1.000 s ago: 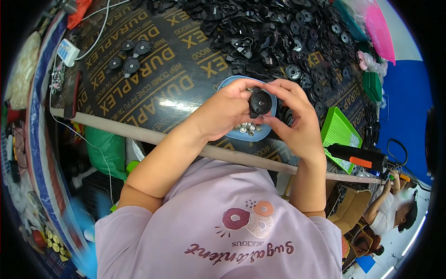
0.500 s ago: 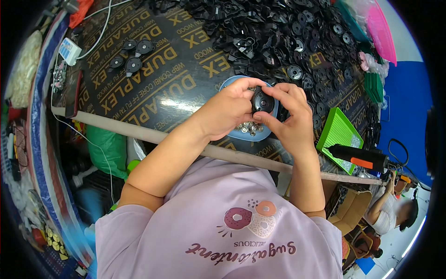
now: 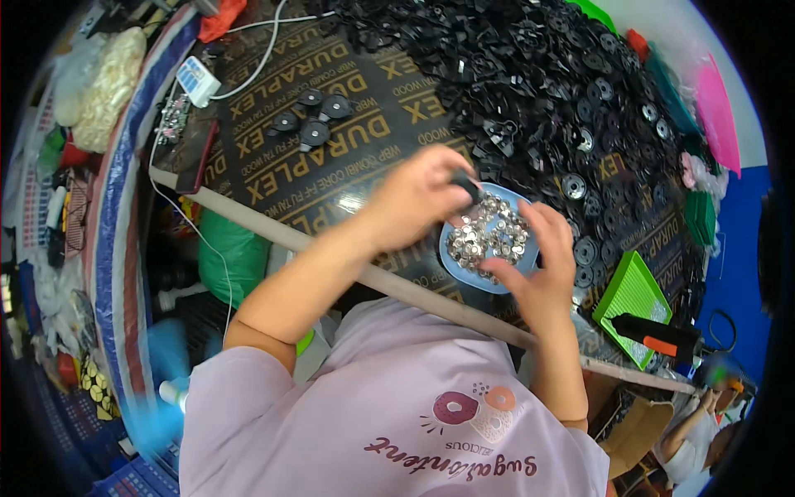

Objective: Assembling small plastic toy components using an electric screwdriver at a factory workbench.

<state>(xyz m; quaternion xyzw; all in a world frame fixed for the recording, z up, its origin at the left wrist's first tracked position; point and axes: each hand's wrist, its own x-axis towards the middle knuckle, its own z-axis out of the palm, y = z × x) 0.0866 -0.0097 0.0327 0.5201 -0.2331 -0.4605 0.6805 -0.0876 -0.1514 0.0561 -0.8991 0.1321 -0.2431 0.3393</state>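
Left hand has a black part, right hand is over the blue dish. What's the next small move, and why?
Probably pinch one silver piece from the blue dish: the right hand has its fingertips at the heap of silver pieces, while the left hand holds the black part just above it.

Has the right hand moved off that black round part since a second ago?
Yes. The right hand has dropped from the black part, which the left hand now holds alone, down to the near rim of the blue dish of silver pieces.
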